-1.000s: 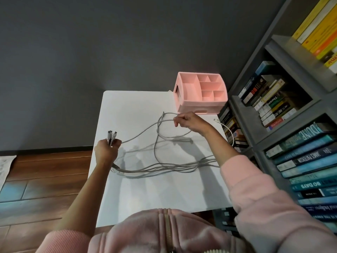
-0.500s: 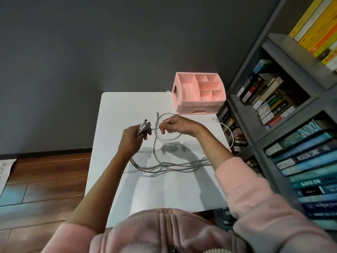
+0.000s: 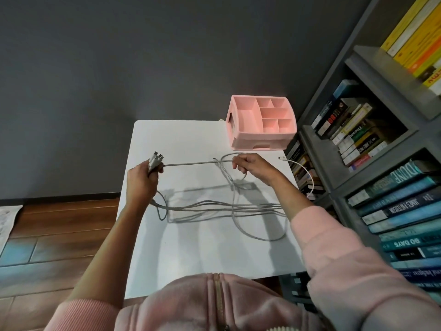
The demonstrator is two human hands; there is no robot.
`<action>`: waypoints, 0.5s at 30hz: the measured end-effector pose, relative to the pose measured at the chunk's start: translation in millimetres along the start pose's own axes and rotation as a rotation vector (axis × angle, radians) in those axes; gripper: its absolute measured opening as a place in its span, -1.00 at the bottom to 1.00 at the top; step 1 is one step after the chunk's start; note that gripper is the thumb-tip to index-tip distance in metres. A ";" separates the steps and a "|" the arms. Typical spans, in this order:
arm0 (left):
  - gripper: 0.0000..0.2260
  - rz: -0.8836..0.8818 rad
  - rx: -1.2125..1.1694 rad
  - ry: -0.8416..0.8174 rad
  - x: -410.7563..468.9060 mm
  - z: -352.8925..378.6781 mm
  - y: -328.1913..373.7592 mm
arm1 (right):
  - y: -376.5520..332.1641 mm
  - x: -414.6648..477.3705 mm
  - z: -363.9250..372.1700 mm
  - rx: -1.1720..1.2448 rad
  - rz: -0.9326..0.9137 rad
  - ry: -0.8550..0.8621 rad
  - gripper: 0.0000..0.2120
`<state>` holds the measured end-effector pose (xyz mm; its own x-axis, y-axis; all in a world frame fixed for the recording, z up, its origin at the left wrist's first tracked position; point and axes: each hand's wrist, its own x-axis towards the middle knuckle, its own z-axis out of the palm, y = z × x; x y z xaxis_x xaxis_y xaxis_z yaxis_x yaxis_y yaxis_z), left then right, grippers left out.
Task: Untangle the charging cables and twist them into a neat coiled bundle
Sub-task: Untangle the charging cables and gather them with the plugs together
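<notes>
From my station I read the charging cables (image 3: 214,206) as thin, round, pale grey cords with a matte skin. They are strewn in long slack strands across the middle of the smooth white worktop (image 3: 191,259), and one wide loop sags toward 5 o'clock. One strand is lifted and pulled straight between the hands. The left hand (image 3: 140,180), at 9 o'clock, is clenched round a bunch of cable ends, with their metal-tipped plugs (image 3: 156,158) sticking up out of the fist. The right hand (image 3: 253,166), at 2 o'clock, pinches the straight strand where it bends into a small loop. A white cord (image 3: 307,174) droops over the 3 o'clock edge. A pink plastic organiser (image 3: 261,125) with boxy compartments sits at 1 o'clock, beside a grey bookshelf (image 3: 322,163).
</notes>
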<state>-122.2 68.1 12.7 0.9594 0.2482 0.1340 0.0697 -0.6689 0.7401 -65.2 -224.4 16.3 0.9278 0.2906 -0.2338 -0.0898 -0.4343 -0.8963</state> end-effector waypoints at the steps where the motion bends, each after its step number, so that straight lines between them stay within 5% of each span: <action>1: -0.80 -0.016 0.010 -0.002 -0.8 0.8 -0.5 | 1.4 1.2 -1.1 0.018 -0.004 0.009 -0.70; 6: -0.77 -0.050 0.014 -0.034 -2.4 7.3 2.2 | -12.8 13.6 3.8 0.248 -0.007 0.062 -0.71; 15: -0.77 -0.038 -0.032 -0.116 -4.4 11.3 5.7 | -64.1 38.1 32.2 0.594 -0.056 -0.090 -0.71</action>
<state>-122.9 55.2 8.9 0.9816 0.1886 0.0300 0.0992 -0.6376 0.7640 -35.8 -158.0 52.7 0.9051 0.3814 -0.1878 -0.2525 0.1270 -0.9592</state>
